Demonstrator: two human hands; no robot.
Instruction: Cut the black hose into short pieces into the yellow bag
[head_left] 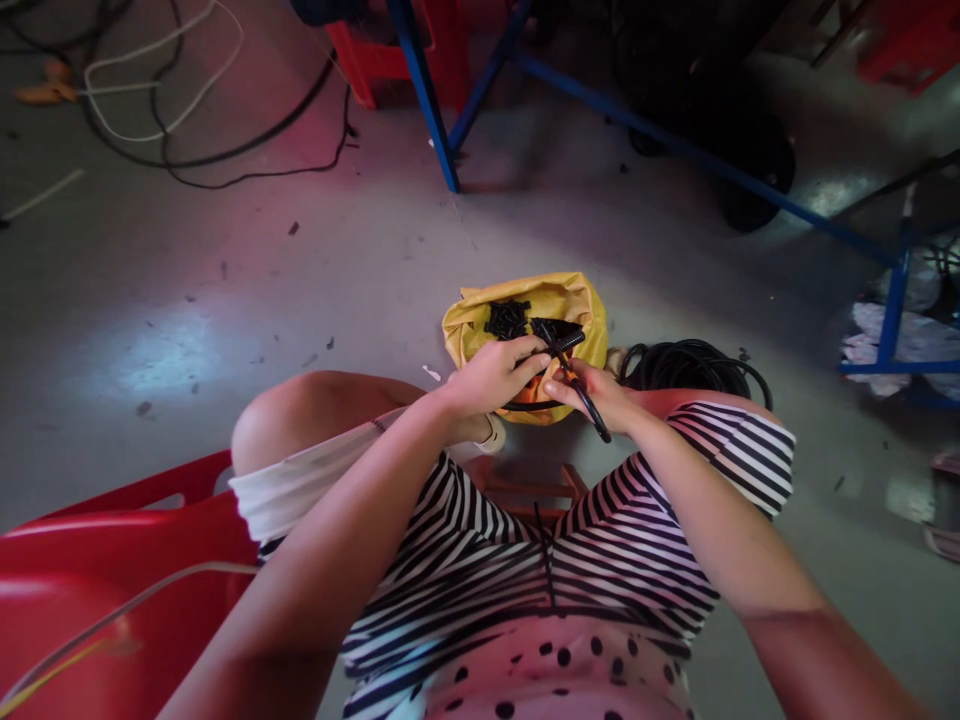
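My left hand (pixel 499 372) is closed, its thumb and fingers pinching a short black ribbed piece (pixel 571 341), perhaps a cable sleeve. My right hand (pixel 596 390) is wrapped round a long black tool (pixel 592 408) with an orange patch, which looks like hand cutters or pliers; its far end crosses the ribbed piece. Both hands are close together over a yellow sack (pixel 589 300) with its rim rolled open. Inside the sack lie many small black pieces (pixel 508 318). A black cable (pixel 529 406) shows below my left hand.
A coil of black cable (pixel 694 365) lies by my right knee. A red plastic chair (pixel 135 600) stands at my left. Ahead are a blue metal frame (pixel 427 90) and a red stool (pixel 367 60). Loose cables (pixel 225 170) trail across the floor at the far left.
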